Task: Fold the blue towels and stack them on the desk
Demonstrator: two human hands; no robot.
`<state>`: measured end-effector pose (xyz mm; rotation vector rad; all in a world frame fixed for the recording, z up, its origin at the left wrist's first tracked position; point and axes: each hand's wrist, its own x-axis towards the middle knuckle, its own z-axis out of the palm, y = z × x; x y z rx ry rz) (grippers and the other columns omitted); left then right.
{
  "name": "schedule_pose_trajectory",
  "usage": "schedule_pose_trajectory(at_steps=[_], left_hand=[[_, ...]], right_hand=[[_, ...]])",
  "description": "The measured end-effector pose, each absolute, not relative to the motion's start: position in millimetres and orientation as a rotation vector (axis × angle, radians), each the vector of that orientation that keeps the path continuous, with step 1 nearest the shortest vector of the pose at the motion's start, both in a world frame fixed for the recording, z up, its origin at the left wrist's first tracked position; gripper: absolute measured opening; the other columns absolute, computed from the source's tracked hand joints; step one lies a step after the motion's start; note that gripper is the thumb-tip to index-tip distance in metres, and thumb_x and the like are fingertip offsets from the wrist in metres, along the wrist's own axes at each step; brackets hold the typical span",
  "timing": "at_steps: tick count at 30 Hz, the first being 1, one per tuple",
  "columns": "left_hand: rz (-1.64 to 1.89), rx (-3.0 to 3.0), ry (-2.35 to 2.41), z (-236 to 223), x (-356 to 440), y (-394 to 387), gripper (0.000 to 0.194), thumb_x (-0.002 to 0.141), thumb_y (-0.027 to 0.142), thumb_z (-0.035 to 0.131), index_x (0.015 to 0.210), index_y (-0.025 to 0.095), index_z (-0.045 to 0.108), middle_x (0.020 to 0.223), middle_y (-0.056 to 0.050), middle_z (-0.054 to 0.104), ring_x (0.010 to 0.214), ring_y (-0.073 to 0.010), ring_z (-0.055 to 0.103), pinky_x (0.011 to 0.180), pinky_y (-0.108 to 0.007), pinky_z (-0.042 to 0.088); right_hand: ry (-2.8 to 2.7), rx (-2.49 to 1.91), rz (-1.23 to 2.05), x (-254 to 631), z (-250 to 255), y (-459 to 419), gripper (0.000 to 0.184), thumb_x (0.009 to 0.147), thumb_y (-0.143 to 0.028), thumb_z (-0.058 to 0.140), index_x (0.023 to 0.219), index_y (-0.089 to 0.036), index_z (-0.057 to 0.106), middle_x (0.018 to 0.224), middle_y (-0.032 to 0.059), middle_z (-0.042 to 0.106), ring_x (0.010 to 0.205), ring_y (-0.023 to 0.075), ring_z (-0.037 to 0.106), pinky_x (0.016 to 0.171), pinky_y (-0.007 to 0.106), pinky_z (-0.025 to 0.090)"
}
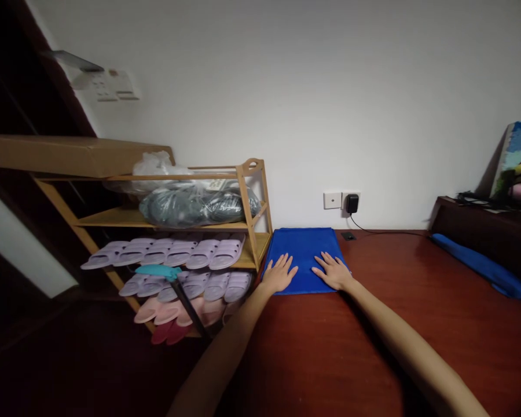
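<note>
Presently, blue folded cloth (pixel 306 258): lies flat on the reddish-brown wooden table (pixel 395 260), its far edge at or close to the white wall (pixel 286 87).
Cloth orientation: side edges run from the person toward the wall; near and far edges run crosswise. Foreshortening prevents telling which dimension is longer, so the long axis is undetermined.
Left hand (pixel 279 274): palm down on the cloth's near left part, fingers pointing toward the wall, thumb angled inward.
Right hand (pixel 334 272): palm down on the near right part, fingers spread, pointing toward the wall and leftward.
Grip: both hands flat and wide, nothing grasped.
Left obstruction: wooden shoe rack (pixel 245 205), its right end just beside the cloth's left edge.
Rack contents: cardboard box (pixel 47 153) on top; bagged grey-green bundle (pixel 195 205) below; lavender slippers (pixel 221 255) and pink slippers (pixel 167 313) lower down.
Before the rack: dark pole (pixel 189 307) with a turquoise head, tilted.
Right of cloth: small black flat piece (pixel 348 236) near the far corner; black power adapter (pixel 352 202) plugged in above, its cable (pixel 386 233) trailing rightward.
Far right: second blue cloth (pixel 477 266), a long narrow strip along the dark wooden ledge (pixel 481 234), well apart from the hands.
</note>
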<state>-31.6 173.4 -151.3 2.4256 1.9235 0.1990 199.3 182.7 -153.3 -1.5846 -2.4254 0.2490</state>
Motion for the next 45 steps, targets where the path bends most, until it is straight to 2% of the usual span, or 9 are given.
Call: schedule_pose_trajectory(at_steps=[5,10,18,24,28,32,38,42,45], left_hand=[[0.293,2.423,1.993,-140.7,-26.5,174.7,0.062,0.095,0.05,0.011,0.146,0.017,0.022,0.153,-0.006,0.017,0.141,-0.0199,0.012,0.112,-0.046,0.013],[0.314,2.448,2.015,-149.0,-27.4,171.1,0.064,0.095,0.05,0.011,0.144,0.013,0.029,0.152,-0.008,0.023,0.14,-0.0205,0.017,0.111,-0.044,0.018],[0.331,2.529,2.025,-166.2,-33.4,163.9,0.062,0.095,0.05,0.012,0.143,0.016,0.032,0.15,-0.008,0.029,0.14,-0.0193,0.019,0.112,-0.041,0.015],[0.319,2.532,2.045,-164.6,-31.7,164.8,0.062,0.095,0.05,0.013,0.142,0.015,0.033,0.15,-0.008,0.029,0.139,-0.0205,0.021,0.112,-0.042,0.017],[0.312,2.566,2.059,-164.5,-31.1,167.0,0.06,0.095,0.047,0.015,0.141,0.014,0.035,0.149,-0.009,0.031,0.139,-0.0205,0.023,0.111,-0.043,0.018],[0.305,2.602,2.064,-166.4,-31.7,172.0,0.06,0.095,0.045,0.018,0.14,0.011,0.036,0.148,-0.01,0.032,0.138,-0.0214,0.024,0.11,-0.044,0.02],[0.306,2.658,2.097,-172.0,-34.5,180.2,0.057,0.093,0.041,0.023,0.14,0.012,0.037,0.147,-0.008,0.032,0.138,-0.0215,0.025,0.11,-0.044,0.02],[0.308,2.688,2.093,-174.5,-36.2,184.0,0.056,0.091,0.038,0.026,0.138,0.013,0.041,0.147,-0.008,0.033,0.137,-0.0221,0.026,0.109,-0.044,0.021],[0.395,2.689,2.075,-174.8,-37.2,183.6,0.057,0.09,0.038,0.029,0.137,0.011,0.042,0.145,-0.01,0.036,0.136,-0.0236,0.029,0.108,-0.046,0.022]], right_hand=[[-2.373,-1.634,0.249,202.9,-146.7,188.6,0.079,0.086,-0.071,0.009,0.146,-0.022,0.026,0.153,0.0063,0.017,0.141,0.0205,0.008,0.113,0.04,0.007],[-2.366,-1.639,0.27,215.8,-153.8,186.2,0.081,0.086,-0.071,0.01,0.146,-0.019,0.025,0.153,0.0083,0.017,0.141,0.021,0.009,0.113,0.04,0.007],[-2.401,-1.537,0.313,228.1,-163.8,180.5,0.076,0.087,-0.069,0.014,0.147,-0.023,0.024,0.154,0.0041,0.013,0.142,0.0181,0.005,0.113,0.037,0.007],[-2.392,-1.489,0.341,243.3,-162.7,179.3,0.069,0.089,-0.065,0.015,0.146,-0.027,0.024,0.153,0.0015,0.017,0.141,0.0156,0.009,0.113,0.035,0.01],[-2.327,-1.586,0.264,300.8,-159.9,178.0,0.066,0.09,-0.063,0.017,0.146,-0.029,0.023,0.154,0.0007,0.015,0.141,0.0143,0.006,0.113,0.036,0.008],[-2.163,-1.888,0.138,392.5,-158.3,177.0,0.065,0.091,-0.061,0.02,0.145,-0.026,0.026,0.154,0.003,0.016,0.141,0.016,0.007,0.112,0.039,0.009],[-1.684,-2.42,-0.17,522.4,-161.2,148.8,0.065,0.089,-0.046,0.034,0.145,-0.014,0.025,0.153,0.0127,0.016,0.141,0.0235,0.009,0.109,0.045,0.015],[-1.336,-2.639,-0.363,570.4,-168.6,122.8,0.058,0.09,-0.034,0.028,0.141,-0.006,0.03,0.146,0.0227,0.028,0.135,0.0321,0.023,0.099,0.053,0.027],[-1.275,-2.68,-0.467,586.5,-173.8,113.2,0.052,0.089,-0.028,0.031,0.135,-0.005,0.038,0.132,0.0234,0.044,0.121,0.0333,0.041,0.09,0.051,0.033]])
